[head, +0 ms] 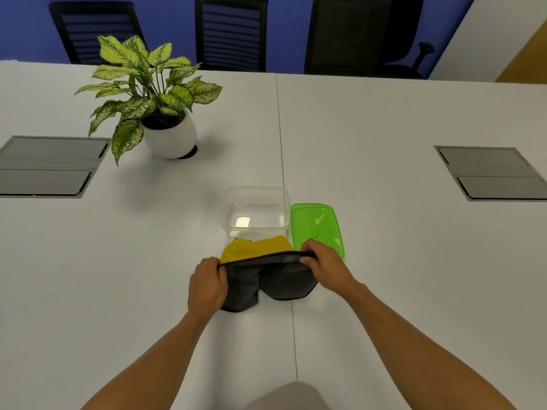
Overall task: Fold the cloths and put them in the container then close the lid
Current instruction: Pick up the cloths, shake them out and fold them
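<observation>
A cloth [284, 281], grey on one face and yellow on the other, lies bunched on the white table just in front of me. My left hand [207, 287] pinches its left top corner and my right hand [324, 261] pinches its right top corner, stretching the black-trimmed edge between them. The grey part sags in two lobes below that edge; the yellow face shows behind it. A clear plastic container [233, 202] stands open and empty just beyond the cloth. Its green lid [315, 221] lies flat on the table to the container's right, partly behind my right hand.
A potted plant in a white pot [171, 137] stands at the far left. Grey cable hatches are set into the table at the left [50, 165] and right [491, 173]. Black office chairs [231, 34] line the far edge against a blue wall.
</observation>
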A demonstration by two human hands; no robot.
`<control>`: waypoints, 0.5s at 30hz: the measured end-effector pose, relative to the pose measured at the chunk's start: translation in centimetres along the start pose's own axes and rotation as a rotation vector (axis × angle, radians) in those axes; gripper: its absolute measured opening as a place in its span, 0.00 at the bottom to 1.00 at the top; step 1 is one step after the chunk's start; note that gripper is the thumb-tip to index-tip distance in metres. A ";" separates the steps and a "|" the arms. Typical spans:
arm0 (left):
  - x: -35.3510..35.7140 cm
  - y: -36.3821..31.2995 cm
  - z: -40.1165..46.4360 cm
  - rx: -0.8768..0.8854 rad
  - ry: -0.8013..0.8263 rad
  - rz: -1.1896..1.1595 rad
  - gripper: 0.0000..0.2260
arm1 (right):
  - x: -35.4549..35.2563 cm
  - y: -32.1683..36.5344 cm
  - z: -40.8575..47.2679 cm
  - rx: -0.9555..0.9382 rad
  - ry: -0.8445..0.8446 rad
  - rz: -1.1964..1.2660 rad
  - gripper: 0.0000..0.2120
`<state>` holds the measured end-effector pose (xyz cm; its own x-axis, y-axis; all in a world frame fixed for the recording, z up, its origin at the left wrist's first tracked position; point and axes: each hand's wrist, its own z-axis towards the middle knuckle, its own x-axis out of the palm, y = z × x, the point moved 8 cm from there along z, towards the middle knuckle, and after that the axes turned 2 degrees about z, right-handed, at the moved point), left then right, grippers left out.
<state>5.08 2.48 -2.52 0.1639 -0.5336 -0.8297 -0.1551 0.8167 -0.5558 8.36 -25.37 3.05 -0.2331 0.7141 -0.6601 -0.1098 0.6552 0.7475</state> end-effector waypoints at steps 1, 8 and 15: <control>-1.5 -0.7 0.6 0.012 -0.070 -0.018 0.05 | -0.9 0.4 0.2 -0.006 -0.040 0.000 0.03; -11.3 -8.6 6.1 0.140 -0.286 -0.403 0.04 | -7.9 4.5 1.5 -0.130 -0.291 0.020 0.03; -20.9 -18.3 9.3 0.494 -0.415 -0.499 0.05 | -17.2 8.8 1.6 -0.288 -0.496 -0.046 0.04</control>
<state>13.53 0.74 25.47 0.4624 -0.8148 -0.3498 0.4630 0.5583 -0.6884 12.93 -31.50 20.87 0.2517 0.7619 -0.5968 -0.3840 0.6446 0.6611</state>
